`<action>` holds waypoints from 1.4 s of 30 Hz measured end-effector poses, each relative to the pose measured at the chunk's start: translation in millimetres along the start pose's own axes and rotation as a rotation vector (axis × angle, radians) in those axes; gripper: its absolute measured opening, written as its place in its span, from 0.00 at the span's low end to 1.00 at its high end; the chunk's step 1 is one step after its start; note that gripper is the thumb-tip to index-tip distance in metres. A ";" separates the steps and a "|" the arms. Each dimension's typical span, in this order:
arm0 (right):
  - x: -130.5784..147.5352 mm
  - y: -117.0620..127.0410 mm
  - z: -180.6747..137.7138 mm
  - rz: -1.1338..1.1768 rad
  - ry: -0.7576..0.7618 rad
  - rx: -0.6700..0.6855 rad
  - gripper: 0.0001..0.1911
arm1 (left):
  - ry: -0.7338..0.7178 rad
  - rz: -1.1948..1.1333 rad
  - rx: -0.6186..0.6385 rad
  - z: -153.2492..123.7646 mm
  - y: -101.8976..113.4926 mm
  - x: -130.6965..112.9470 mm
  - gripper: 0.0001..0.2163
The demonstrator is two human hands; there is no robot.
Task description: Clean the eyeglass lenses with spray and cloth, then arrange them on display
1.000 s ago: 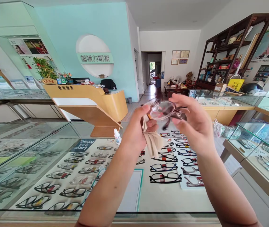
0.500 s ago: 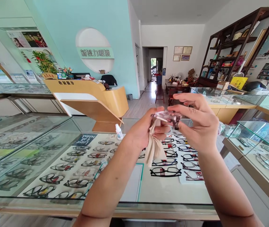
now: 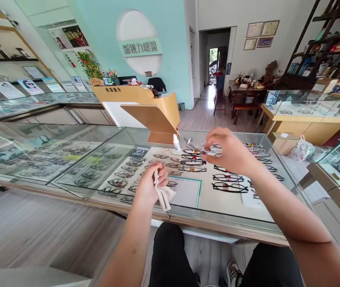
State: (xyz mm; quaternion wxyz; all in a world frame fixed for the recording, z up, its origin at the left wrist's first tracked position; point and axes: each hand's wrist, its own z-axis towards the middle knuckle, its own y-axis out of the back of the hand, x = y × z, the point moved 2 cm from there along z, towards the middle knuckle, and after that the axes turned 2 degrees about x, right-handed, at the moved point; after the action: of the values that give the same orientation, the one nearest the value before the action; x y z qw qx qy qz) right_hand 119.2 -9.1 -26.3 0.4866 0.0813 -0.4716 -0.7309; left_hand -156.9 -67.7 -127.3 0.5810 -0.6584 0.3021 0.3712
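My left hand [image 3: 149,184] is closed on a beige cleaning cloth [image 3: 164,197], held just above the near part of the glass display counter [image 3: 217,217]. My right hand [image 3: 229,153] reaches further over the counter with its fingers pinched on a pair of glasses [image 3: 198,149], whose thin frame and temple stick out to the left. The glasses are blurred by motion. A small white spray bottle [image 3: 176,144] stands on the glass just left of them.
Under the glass lie several rows of spectacle frames [image 3: 194,163] and a white mat [image 3: 184,191]. More glass cases run along the left [image 3: 38,155] and right [image 3: 307,107]. A wooden reception desk [image 3: 140,105] stands behind. My knees and a shoe show below the counter.
Both hands have dropped from chest height and parted. My right hand carried the glasses forward over the counter; my left hand lowered with the cloth. The view tilted down.
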 end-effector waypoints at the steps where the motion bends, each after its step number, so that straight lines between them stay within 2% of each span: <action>1: 3.5 -20.4 1.9 -0.050 -0.048 0.126 0.07 | 0.007 0.000 -0.055 1.2 17.6 9.8 0.19; 3: 11.1 -60.5 1.9 -0.174 -0.110 0.334 0.08 | -0.012 0.018 -0.182 5.8 44.5 29.4 0.20; 6: 18.1 -111.0 -5.4 -0.368 -0.085 0.496 0.11 | -0.046 0.034 -0.232 12.6 62.4 50.9 0.22; 9: 14.6 -145.1 -15.3 -0.487 -0.046 0.534 0.16 | -0.070 0.058 -0.218 13.8 65.4 59.4 0.23; 13: 5.9 -168.1 -22.1 -0.535 -0.050 0.502 0.19 | -0.084 0.098 -0.191 11.3 66.0 61.1 0.24; 18: 5.0 -175.8 -23.2 -0.525 -0.051 0.465 0.17 | -0.104 0.125 -0.175 12.9 68.8 63.7 0.24; 24: 4.9 -172.3 -25.6 -0.508 -0.103 0.502 0.19 | -0.125 0.137 -0.167 13.4 70.5 65.6 0.23; 29: 2.5 -158.6 -21.0 -0.457 -0.148 0.494 0.20 | -0.132 0.143 -0.173 13.1 72.8 66.0 0.23; 34: -17.1 -141.3 -13.6 -0.292 -0.175 0.491 0.18 | -0.133 0.144 -0.188 13.6 73.7 66.3 0.22; 38: -29.3 -148.3 -15.1 -0.249 -0.166 0.553 0.20 | -0.131 0.149 -0.200 13.7 71.6 66.1 0.23; 42: -26.7 -160.2 -14.9 -0.272 -0.159 0.546 0.21 | -0.130 0.161 -0.210 13.7 70.0 66.0 0.23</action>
State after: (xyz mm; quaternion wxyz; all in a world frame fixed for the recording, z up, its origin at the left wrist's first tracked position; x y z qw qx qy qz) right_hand 39.8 15.9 -166.6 0.3065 0.2139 -0.6716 -0.6398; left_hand -181.0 -61.9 -221.2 0.4957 -0.6637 0.2752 0.4880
